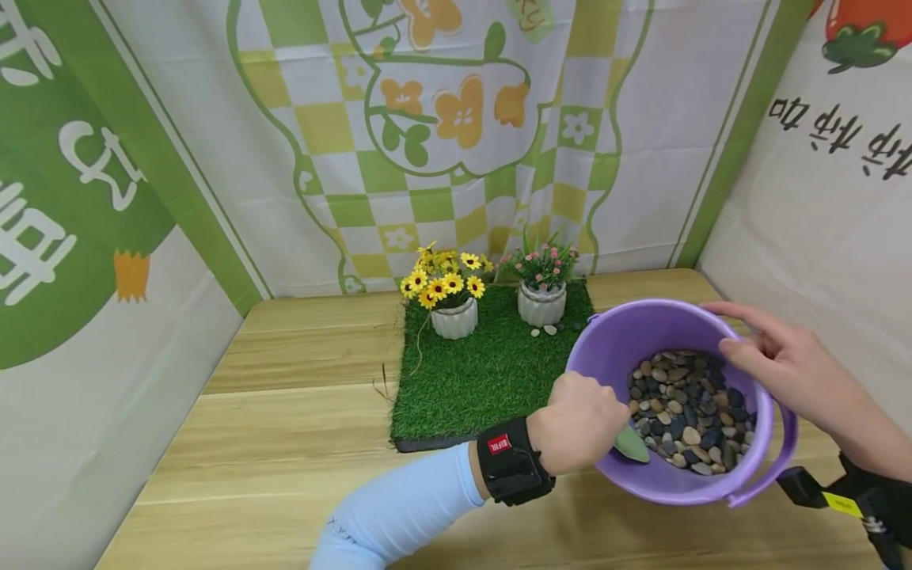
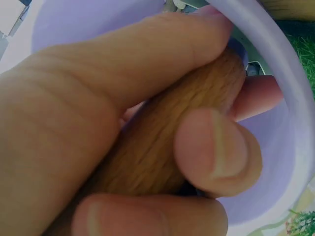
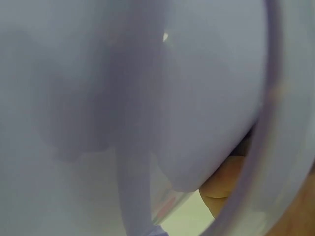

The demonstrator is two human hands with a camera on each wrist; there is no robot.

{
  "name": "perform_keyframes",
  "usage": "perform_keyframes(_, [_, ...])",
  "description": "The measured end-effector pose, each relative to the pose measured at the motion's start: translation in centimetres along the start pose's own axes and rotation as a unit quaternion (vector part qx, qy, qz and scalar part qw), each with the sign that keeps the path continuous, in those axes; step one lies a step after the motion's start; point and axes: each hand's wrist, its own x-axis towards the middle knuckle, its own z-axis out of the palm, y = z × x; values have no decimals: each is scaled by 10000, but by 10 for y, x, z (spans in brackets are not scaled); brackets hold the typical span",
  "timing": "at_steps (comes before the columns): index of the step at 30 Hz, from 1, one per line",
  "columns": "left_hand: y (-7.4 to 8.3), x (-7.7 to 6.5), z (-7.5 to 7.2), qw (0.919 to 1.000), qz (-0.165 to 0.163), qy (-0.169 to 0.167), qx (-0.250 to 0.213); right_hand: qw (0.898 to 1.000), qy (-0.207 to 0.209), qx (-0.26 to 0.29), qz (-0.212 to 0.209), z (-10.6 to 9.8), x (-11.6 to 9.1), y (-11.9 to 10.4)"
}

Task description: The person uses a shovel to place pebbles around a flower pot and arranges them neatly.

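Observation:
My left hand [image 1: 583,418] grips the wooden handle [image 2: 147,152] of a garden trowel over the near-left rim of a purple bucket [image 1: 614,336]. The trowel's green blade [image 1: 632,445] reaches inside, at the left edge of the pebbles [image 1: 691,419]. These smooth stones are grey, black, tan and brown and cover the bucket's bottom. At the right side of the rim, my right hand [image 1: 791,364] holds the bucket, thumb on the inside. The bucket tilts toward me, its handle [image 1: 780,459] hanging at the near right. Close up, the right wrist view shows mostly purple plastic.
Left of the bucket, a mat of artificial grass [image 1: 492,380] lies on the wooden table [image 1: 285,443]. It carries a white pot of yellow flowers [image 1: 454,319], a white pot of pink flowers [image 1: 541,305] and a few loose pebbles [image 1: 549,329]. Printed curtains [image 1: 456,214] hang around the table.

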Motion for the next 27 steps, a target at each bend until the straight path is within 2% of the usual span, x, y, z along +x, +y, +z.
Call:
perform_keyframes(4, [4,5,0,9999,56,-127,15,10000,-53,65,8,0,1,1])
perform_keyframes(7, [7,11,-1,9997,65,-235,60,9998,-81,116,170,-2,3,3])
perform_keyframes(10, [10,17,-4,9983,0,-578,38,9992,-127,141,340,-6,3,5])
perform_keyframes(13, [12,23,-5,9951,-72,-986,-11,9992,-168,141,343,-7,2,7])
perform_keyframes(15, [14,25,-5,9936,-76,-1126,21,9993,-179,159,280,-8,1,8])
perform_keyframes(23, [13,31,-5,9903,27,-1387,60,9997,-160,-3,192,-9,3,9])
perform_keyframes(27, [11,30,-4,9912,188,-1306,113,9994,-233,-18,268,-10,3,9])
